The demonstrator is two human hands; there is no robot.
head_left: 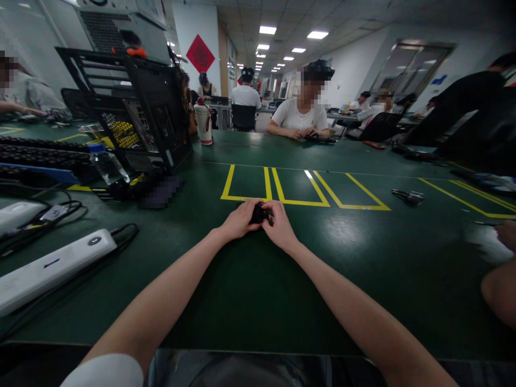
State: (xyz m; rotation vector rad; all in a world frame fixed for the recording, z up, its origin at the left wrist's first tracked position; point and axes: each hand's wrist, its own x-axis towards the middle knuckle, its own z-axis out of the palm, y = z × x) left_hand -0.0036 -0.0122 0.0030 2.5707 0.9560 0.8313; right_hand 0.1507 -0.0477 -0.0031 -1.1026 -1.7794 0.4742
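Observation:
Both my hands meet on the green table (250,279) just below the yellow taped boxes (298,191). My left hand (240,219) and my right hand (279,226) are closed around a small black object (259,214) held between them. Only a dark patch of it shows between my fingers, so I cannot make out what it is. Both forearms stretch forward from the near edge of the table.
An open black computer case (137,118) stands at the left, with cables and a white power strip (48,269) nearer me. A white bottle (205,124) stands beyond it. A metal tool (409,195) lies right. A person in white (300,115) sits opposite; another person's arm (500,285) is at right.

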